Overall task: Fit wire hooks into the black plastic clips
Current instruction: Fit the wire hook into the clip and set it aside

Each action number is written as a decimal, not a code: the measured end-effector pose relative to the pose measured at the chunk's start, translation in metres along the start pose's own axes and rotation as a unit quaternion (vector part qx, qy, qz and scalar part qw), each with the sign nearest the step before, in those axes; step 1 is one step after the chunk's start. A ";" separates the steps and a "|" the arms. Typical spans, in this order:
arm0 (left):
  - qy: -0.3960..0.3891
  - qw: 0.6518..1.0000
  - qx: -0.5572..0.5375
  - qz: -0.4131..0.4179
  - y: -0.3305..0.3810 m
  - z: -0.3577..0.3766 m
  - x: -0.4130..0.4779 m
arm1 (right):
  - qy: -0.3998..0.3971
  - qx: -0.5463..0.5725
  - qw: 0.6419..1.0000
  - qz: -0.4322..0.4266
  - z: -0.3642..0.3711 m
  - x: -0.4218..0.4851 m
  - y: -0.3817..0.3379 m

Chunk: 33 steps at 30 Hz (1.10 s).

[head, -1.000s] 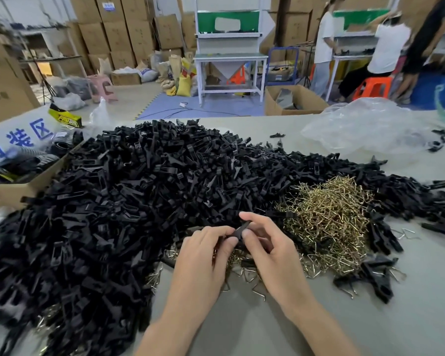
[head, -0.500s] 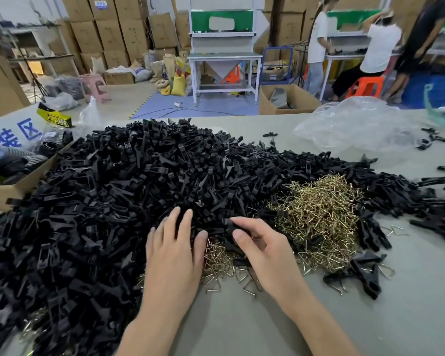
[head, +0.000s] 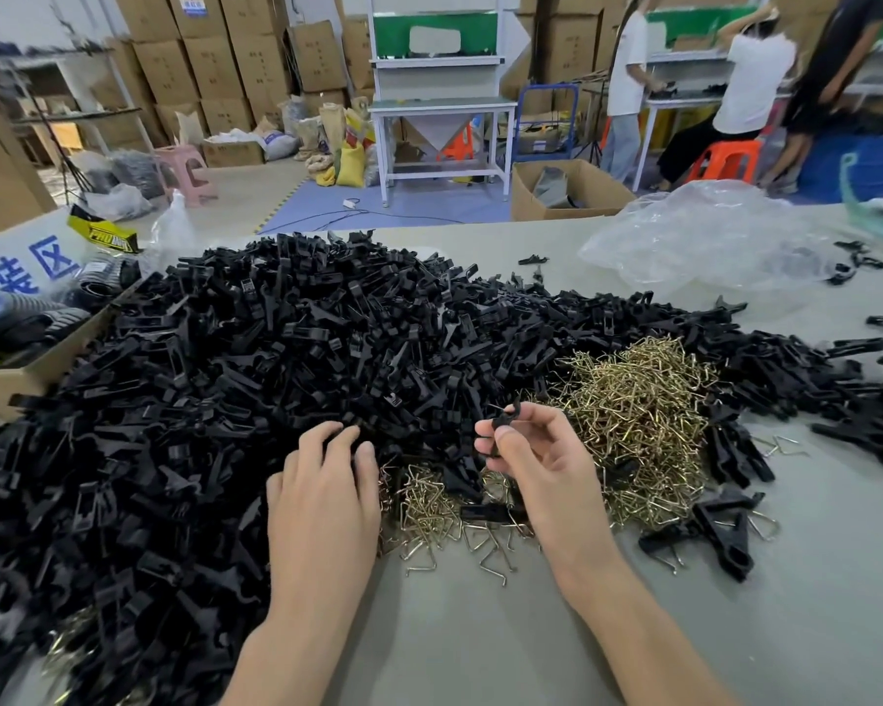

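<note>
I pinch one black clip (head: pixel 500 434) between the thumb and first fingers of my right hand (head: pixel 546 466), lifted just above the table (head: pixel 480 634), about midway between its left and right edges and nearer the near edge. Whether a hook sits in it I cannot tell. My left hand (head: pixel 322 486) lies palm down beside it, fingers relaxed, their tips touching the big pile of black clips (head: pixel 256 359) that runs to the table's left edge. The brass heap of wire hooks (head: pixel 643 400) lies just right of my right hand, some strewn under both hands. A few loose clips (head: pixel 709 532) lie beyond that heap. A crumpled clear plastic bag (head: pixel 709 242) sits toward the far right corner
</note>
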<state>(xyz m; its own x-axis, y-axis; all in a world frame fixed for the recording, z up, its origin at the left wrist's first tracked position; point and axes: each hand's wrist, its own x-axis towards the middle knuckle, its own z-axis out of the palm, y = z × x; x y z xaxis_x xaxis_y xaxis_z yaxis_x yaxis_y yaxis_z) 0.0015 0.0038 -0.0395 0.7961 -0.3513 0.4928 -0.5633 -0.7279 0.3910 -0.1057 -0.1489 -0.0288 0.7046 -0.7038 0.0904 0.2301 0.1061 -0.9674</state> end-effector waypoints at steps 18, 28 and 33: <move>0.055 0.857 -0.478 -0.182 0.004 -0.019 0.011 | -0.032 0.032 0.999 0.006 0.003 -0.003 -0.004; -0.046 0.760 -0.624 -0.174 0.018 -0.022 0.006 | -0.085 0.075 0.993 0.043 0.007 -0.004 -0.004; -0.064 0.768 -0.618 -0.156 0.033 -0.023 -0.006 | -0.121 0.150 0.975 0.108 0.017 -0.007 0.004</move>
<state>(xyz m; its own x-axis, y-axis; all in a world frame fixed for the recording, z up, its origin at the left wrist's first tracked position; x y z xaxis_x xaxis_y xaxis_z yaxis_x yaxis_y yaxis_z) -0.0267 -0.0047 -0.0118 0.9057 -0.3857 0.1757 -0.0572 0.2995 0.9524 -0.0985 -0.1320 -0.0289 0.8877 -0.4600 -0.0202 0.2188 0.4600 -0.8605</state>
